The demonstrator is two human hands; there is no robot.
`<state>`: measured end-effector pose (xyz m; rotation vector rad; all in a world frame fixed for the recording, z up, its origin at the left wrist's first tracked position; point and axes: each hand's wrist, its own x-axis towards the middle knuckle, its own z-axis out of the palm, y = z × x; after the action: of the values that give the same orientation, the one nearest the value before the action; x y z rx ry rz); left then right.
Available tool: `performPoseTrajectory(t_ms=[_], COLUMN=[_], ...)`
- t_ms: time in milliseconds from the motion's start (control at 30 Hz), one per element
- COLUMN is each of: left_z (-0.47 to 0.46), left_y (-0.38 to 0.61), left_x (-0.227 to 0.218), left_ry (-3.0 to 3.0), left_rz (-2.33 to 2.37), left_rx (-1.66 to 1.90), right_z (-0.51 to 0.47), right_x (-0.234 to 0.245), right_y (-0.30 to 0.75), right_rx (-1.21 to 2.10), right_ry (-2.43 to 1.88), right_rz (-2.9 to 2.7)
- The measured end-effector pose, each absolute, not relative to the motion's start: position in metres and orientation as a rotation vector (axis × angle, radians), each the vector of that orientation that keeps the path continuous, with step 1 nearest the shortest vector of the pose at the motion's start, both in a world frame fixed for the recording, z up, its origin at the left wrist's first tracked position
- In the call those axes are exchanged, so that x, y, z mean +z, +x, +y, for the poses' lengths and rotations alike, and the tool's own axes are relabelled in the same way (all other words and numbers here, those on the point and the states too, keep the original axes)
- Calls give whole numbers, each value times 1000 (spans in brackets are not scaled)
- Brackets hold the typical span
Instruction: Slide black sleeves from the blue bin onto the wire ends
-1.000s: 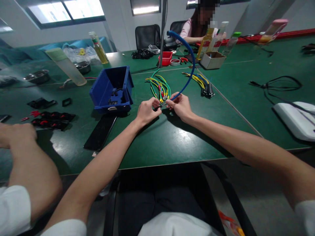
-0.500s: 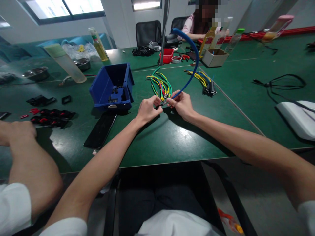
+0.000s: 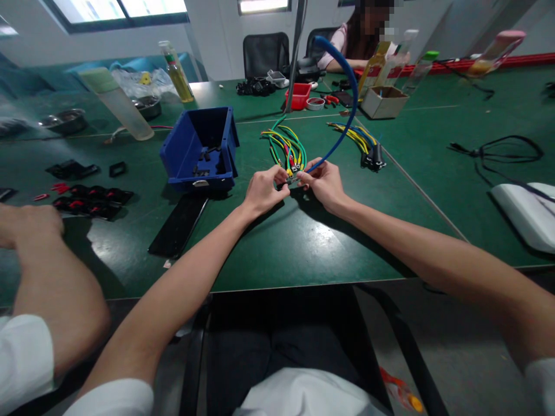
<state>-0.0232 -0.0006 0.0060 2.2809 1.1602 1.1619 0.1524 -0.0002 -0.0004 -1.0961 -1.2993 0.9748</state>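
My right hand [image 3: 327, 186] is closed around the lower end of a thick blue cable [image 3: 354, 86], which arcs up and back over the table. Close beside it, my left hand [image 3: 265, 192] pinches something small at that cable's end; a bit of metal and a dark part show between the fingertips, too small to name. Just beyond the fingers lies a bundle of green, yellow and red wires [image 3: 299, 140] with metal terminals at its near end. To the right, another bundle of yellow and blue wires [image 3: 358, 137] ends in black connectors [image 3: 373, 159].
Left of my hands stands a blue bin [image 3: 173, 151] with small black pieces inside. A black phone [image 3: 178, 226] lies before it. A co-worker's arm [image 3: 54, 271] rests at far left near black-and-red parts [image 3: 93, 202]. A red tray [image 3: 298, 96] and cardboard box [image 3: 384, 104] stand farther back.
The view has shifted slightly, so everything sits a little to the right. Both hands keep the same hold, and the cable's arc stays much the same.
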Motion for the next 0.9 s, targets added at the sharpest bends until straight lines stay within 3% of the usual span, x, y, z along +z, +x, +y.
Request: performPoseTrajectory(t_ms=[900], left_z=[-9], left_y=[-18], left_x=[13], left_ry=[2285], left_rz=[1149], left_rx=[1408], right_z=[-9], right_x=[10], right_y=[149], right_rx=[1182], right_ry=[-993], right_rz=[-1124])
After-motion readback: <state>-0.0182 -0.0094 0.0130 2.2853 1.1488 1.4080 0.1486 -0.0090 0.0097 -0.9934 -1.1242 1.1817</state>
